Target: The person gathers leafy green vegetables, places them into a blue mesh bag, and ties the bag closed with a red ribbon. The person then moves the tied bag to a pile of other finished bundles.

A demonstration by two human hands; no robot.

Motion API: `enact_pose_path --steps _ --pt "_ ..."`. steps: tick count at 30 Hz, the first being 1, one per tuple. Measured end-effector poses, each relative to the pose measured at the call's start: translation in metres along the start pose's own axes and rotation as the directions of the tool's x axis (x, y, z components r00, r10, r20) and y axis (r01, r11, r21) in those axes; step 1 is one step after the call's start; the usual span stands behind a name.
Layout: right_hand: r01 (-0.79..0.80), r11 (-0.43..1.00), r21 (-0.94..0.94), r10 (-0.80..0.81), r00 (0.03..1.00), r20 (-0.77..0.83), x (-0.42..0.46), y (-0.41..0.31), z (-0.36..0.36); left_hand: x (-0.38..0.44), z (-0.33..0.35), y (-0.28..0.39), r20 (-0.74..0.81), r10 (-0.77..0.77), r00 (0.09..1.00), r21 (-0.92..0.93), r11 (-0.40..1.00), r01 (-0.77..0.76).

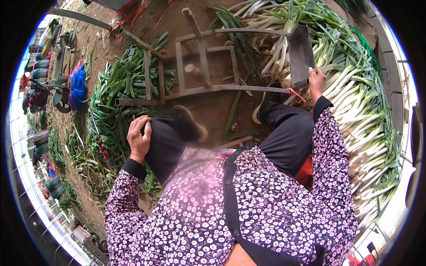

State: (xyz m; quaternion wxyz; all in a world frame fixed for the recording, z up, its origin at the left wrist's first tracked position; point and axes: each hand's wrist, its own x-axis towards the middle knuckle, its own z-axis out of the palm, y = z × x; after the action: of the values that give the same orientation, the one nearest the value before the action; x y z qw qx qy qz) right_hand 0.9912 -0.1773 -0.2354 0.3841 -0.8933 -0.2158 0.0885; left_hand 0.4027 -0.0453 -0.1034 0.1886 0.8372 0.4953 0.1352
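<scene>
My left hand (139, 137) rests on my bent left knee, fingers loosely spread, holding nothing. At the right, my right hand (317, 80) grips the near corner of a grey metal trough (299, 55). That trough sits at the right end of a low metal frame (235, 65) standing on the soil before me. A red tie (297, 94) is knotted on the frame's near rail, close to the trough. Leeks with white stalks and roots (346, 89) lie in a long pile beside my right hand. Cut green leek leaves (123, 78) are heaped beyond my left hand.
A wooden-tipped bar (196, 43) slants up from the frame. My shoes (189, 123) stand on the ground near it. Further left are a blue bundle (77, 88) and vehicles with wrapped bundles (40, 73). A block wall (387, 63) runs behind the leeks.
</scene>
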Motion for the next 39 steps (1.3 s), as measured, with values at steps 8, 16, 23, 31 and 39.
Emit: enact_pose_path --steps 8,16,23,31,39 --pt "0.064 0.997 0.043 -0.063 0.998 -0.029 0.014 0.006 0.008 -0.004 -0.004 0.005 0.000 0.013 1.000 -0.028 1.000 -0.013" --pt "0.099 0.994 0.056 -0.098 0.995 -0.020 0.015 0.000 0.005 -0.010 -0.011 0.005 0.019 -0.005 1.000 -0.046 0.999 0.006" --pt "0.058 0.998 0.024 -0.059 0.998 0.035 0.025 -0.018 0.005 -0.010 -0.014 0.007 0.031 -0.013 0.999 -0.062 0.998 0.015" --pt "0.149 0.988 -0.036 -0.145 0.985 0.099 0.031 -0.032 0.024 -0.009 -0.017 0.010 0.032 -0.012 0.999 -0.066 0.998 0.014" --pt "0.161 0.985 -0.062 -0.154 0.983 0.103 0.022 -0.034 0.034 -0.009 -0.016 0.011 0.049 -0.012 0.999 -0.076 0.997 0.016"
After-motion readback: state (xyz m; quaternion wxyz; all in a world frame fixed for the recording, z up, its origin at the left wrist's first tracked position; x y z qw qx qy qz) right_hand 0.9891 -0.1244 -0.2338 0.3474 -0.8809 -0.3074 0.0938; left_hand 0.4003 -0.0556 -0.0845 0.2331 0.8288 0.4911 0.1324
